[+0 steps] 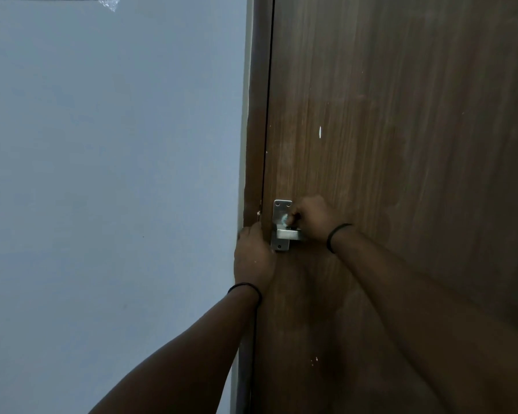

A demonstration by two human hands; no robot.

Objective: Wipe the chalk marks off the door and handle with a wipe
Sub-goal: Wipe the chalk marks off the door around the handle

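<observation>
The two bare forearms lie nearest the camera, each with a dark band at the wrist, reaching up toward the metal door handle (pixel 287 233). Left of the handle, the left hand (pixel 253 258) rests against the door's edge and the frame (pixel 256 144), fingers laid fairly straight over the wood and holding nothing that shows. On the handle's backplate (pixel 281 212) a pale smear, seemingly chalk, sits just above the lever. Right of the handle, the right hand (pixel 316 218) is curled, pinching a small pale wipe (pixel 288 221) against the plate and lever; only a scrap of the wipe shows between fingers and metal. So the handle is being cleaned now, and I judge it not finished. Further right and above the handle, the wooden door (pixel 401 144) carries a short white mark (pixel 320 132), with faint pale smudges nearer the handle; below the handle small white specks (pixel 316 359) show too. The door face appears largely left to do, so the task looks roughly midway at best.
</observation>
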